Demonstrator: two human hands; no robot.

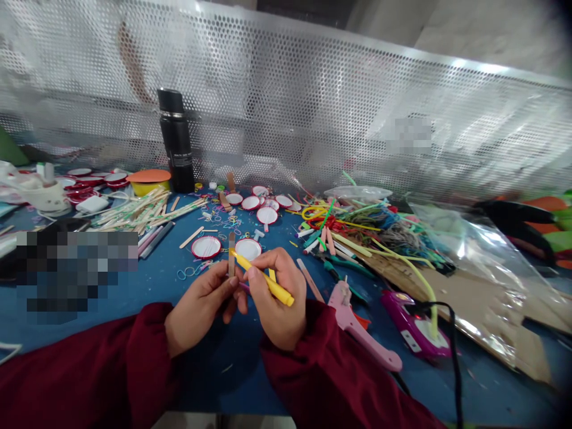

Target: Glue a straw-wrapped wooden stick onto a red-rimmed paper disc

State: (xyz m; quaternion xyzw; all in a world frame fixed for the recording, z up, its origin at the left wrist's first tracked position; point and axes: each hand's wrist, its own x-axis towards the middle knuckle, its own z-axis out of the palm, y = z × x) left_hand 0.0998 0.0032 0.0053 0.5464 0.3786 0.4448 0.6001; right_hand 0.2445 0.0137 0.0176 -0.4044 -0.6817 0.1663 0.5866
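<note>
Left hand (201, 307) pinches a brown craft stick (231, 253) upright. Right hand (283, 304) holds a yellow marker (269, 284), nib at the stick; contact unclear. Best, I judge: lower end braced, light strokes lengthwise. Just beyond grip: red-rimmed disc (206, 247). Right: pink glue gun (357, 328); keep sleeve (330, 363) clear.
</note>
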